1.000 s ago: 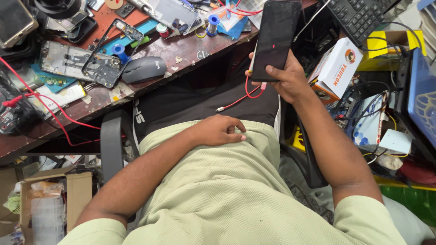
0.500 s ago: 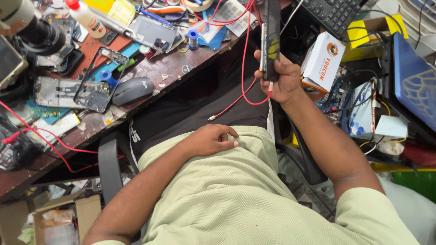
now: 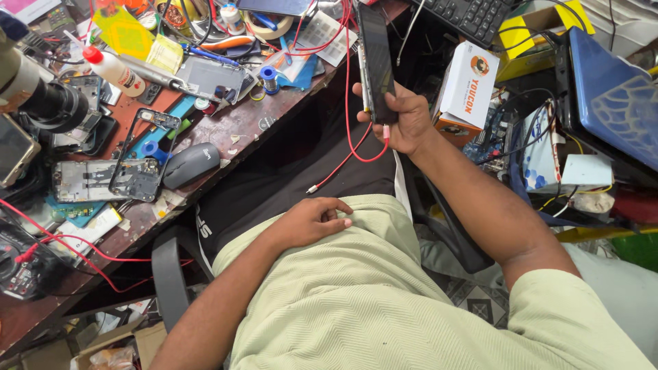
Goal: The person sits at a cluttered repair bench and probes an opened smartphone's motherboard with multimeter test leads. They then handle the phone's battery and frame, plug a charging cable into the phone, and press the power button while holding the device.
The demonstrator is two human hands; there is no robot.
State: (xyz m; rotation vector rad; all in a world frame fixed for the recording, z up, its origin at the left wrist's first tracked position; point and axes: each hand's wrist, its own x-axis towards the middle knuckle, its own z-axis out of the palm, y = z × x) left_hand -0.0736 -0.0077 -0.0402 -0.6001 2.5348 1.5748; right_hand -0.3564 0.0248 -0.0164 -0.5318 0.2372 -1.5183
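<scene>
Right now, right hand (image 3: 404, 120) raised beside the counter (image 3: 240, 130) edge, grip closed around a black phone (image 3: 375, 62) held nearly edge-on, fingers wrapped over its lower end. Red cable (image 3: 346, 147) plugged in at the phone's bottom, looping down below the hand, loose end hanging over dark trousers. Left hand (image 3: 317, 220) resting on the lap at the hem of a pale green shirt (image 3: 384, 301), fingers curled loosely, holding nothing. On the counter: grey mouse (image 3: 190, 164) near the edge, just beside an opened phone frame (image 3: 140, 154) and a bare board (image 3: 86, 179); white bottle (image 3: 113, 70) with a red cap further back; blue-ended spool (image 3: 270, 77); roll of tape (image 3: 271, 26) among red wires. Microscope barrel (image 3: 41, 96) at far left. White and orange box (image 3: 469, 85) just right of the raised hand, black keyboard (image 3: 473, 17) behind it, blue lid (image 3: 613, 96) at the right edge. Chair arm (image 3: 170, 274) below the counter, left of the lap.
</scene>
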